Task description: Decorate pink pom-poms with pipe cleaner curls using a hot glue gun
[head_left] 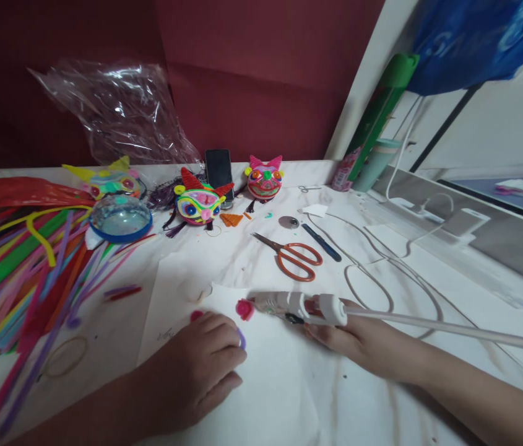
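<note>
My right hand (342,334) grips a white hot glue gun (296,305), and a long glue stick (447,328) sticks out of its rear end. The gun's nozzle points left, beside a small red-pink coil (244,309) on the white paper (270,390). My left hand (205,359) rests on the paper with curled fingers. A curved purple pipe cleaner piece (241,337) shows at its fingertips, mostly hidden by them. Another red-pink piece (195,316) peeks out just behind the knuckles.
Orange-handled scissors (296,257) and a dark blue cutter (321,242) lie beyond the gun. Colourful pipe cleaners (15,291) spread at left near a blue-rimmed bowl (121,220). Decorated animal heads (198,204) and a phone (218,170) stand behind. A white cable (386,291) loops at right.
</note>
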A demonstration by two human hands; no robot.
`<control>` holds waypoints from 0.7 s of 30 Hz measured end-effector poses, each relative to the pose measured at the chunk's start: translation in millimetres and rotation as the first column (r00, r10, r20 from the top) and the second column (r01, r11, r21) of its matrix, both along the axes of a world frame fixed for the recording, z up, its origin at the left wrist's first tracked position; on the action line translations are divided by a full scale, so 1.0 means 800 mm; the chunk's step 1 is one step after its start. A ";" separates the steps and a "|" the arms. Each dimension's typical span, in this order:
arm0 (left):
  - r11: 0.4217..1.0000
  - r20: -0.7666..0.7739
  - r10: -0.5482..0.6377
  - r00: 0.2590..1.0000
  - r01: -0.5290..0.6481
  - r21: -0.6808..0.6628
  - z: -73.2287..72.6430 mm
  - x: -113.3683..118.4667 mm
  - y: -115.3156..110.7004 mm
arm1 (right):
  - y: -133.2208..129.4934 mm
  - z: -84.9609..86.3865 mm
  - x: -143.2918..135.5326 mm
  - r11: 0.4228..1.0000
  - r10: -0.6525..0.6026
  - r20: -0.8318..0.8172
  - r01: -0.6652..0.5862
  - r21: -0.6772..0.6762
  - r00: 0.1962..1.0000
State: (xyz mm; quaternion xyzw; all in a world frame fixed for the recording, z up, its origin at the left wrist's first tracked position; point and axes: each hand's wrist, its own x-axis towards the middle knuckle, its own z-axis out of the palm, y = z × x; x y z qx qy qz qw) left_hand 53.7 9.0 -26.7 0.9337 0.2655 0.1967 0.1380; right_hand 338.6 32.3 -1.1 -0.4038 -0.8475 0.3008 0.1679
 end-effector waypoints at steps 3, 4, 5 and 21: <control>1.000 0.016 0.007 1.000 -0.007 0.011 -0.001 0.000 0.000 | 0.000 -0.001 0.001 1.000 -0.001 0.014 0.000 0.007 1.000; 1.000 0.020 0.006 1.000 -0.006 0.015 -0.001 0.000 0.000 | 0.001 -0.002 0.001 1.000 -0.005 0.019 0.005 0.006 1.000; 1.000 0.020 0.003 1.000 -0.003 0.017 -0.001 0.000 0.000 | 0.001 -0.002 0.002 1.000 -0.013 0.023 0.013 0.001 1.000; 1.000 0.021 -0.022 1.000 0.021 0.015 -0.005 -0.003 0.002 | -0.005 0.023 0.019 0.950 -0.228 0.069 0.238 -0.203 0.971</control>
